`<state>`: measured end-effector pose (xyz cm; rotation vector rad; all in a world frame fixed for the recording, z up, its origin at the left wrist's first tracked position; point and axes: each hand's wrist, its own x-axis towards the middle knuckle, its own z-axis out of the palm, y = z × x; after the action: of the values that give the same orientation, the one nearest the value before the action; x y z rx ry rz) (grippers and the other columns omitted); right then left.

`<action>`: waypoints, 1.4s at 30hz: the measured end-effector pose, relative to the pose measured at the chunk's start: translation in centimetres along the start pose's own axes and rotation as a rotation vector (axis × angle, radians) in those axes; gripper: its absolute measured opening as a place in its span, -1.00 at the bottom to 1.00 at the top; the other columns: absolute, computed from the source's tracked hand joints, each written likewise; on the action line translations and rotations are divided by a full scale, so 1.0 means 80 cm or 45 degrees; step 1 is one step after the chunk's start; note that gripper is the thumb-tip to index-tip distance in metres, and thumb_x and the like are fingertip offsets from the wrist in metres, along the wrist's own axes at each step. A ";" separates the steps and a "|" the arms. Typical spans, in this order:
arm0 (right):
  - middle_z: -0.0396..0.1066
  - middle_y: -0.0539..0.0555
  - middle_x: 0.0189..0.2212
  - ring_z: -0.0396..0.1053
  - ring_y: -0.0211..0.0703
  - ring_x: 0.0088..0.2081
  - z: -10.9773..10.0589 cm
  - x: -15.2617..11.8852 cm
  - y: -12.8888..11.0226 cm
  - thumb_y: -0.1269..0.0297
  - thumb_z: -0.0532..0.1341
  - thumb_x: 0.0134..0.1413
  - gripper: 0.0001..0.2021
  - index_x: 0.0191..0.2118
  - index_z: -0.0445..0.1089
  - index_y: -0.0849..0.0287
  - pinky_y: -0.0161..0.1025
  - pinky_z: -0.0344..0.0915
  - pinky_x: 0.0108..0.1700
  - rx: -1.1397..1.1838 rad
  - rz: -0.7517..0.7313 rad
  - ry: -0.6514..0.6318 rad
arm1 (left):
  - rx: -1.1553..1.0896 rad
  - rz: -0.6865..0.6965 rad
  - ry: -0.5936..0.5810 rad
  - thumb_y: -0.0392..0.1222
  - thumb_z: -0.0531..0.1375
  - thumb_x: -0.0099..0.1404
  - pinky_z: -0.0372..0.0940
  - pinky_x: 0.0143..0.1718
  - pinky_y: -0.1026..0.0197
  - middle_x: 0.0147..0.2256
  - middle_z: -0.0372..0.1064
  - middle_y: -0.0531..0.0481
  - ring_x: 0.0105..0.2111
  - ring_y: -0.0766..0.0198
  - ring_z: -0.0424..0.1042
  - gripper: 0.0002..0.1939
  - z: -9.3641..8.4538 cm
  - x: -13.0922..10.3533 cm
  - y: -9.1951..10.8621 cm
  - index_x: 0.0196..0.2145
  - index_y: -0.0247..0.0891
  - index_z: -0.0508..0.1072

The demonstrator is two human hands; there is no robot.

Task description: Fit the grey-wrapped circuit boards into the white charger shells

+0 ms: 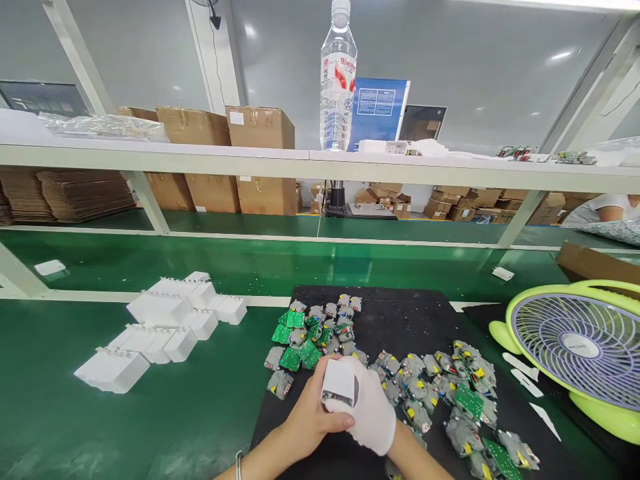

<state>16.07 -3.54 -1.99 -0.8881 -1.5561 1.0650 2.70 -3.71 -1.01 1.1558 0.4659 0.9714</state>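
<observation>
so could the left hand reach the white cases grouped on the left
Probably yes: the left hand is busy holding a white case with the gloved right hand, but nothing seems to block its way to the grouped cases.

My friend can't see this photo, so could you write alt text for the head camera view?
A person's bare left hand and white-gloved right hand hold a white casing over a black mat scattered with grey parts and green circuit boards. More white casings are grouped on the green table at left; a lime-green fan is at right.
</observation>
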 end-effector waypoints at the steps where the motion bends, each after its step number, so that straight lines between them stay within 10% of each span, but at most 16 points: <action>1: 0.45 0.01 -0.43 0.44 -0.18 -0.42 0.001 -0.001 -0.001 0.27 0.33 -0.20 -0.61 -0.17 0.27 0.13 -0.29 0.39 -0.37 -0.001 0.012 -0.008 | 0.013 0.003 0.002 -0.09 0.38 -0.08 0.14 -0.17 0.20 -0.19 0.29 -0.01 -0.18 0.18 0.27 -0.23 -0.001 0.000 -0.001 0.04 -0.15 0.12; 18: 0.41 0.01 -0.39 0.39 -0.17 -0.36 0.010 0.011 -0.007 0.16 0.32 -0.22 -0.66 -0.27 0.30 0.12 -0.22 0.35 -0.27 0.361 0.211 0.051 | 0.670 -0.008 0.053 0.09 0.30 -0.03 0.14 -0.16 0.16 -0.14 0.31 -0.10 -0.20 0.11 0.28 -0.13 -0.013 0.000 0.016 0.15 -0.19 0.03; 31: 0.29 0.01 -0.63 0.31 -0.18 -0.55 0.012 0.013 0.006 -0.19 0.06 -0.05 -0.57 -0.48 0.27 0.12 -0.24 0.32 -0.48 0.590 0.488 0.143 | 0.625 -0.004 0.102 0.10 0.35 -0.13 0.18 -0.28 0.23 -0.25 0.39 -0.04 -0.29 0.16 0.31 -0.16 -0.010 0.001 0.006 0.05 -0.20 0.14; 42: 0.37 0.01 -0.53 0.37 -0.19 -0.46 0.016 0.015 0.009 -0.06 0.28 -0.21 -0.64 -0.41 0.33 0.14 -0.28 0.35 -0.42 0.548 0.410 0.155 | 0.542 0.040 0.125 0.08 0.37 -0.15 0.20 -0.24 0.22 -0.26 0.40 -0.04 -0.28 0.17 0.31 -0.19 -0.010 0.005 0.010 0.03 -0.22 0.20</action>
<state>14.57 -2.43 -2.43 -0.8961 -1.0439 1.4779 2.00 -2.88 -0.49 1.5034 0.7607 0.9858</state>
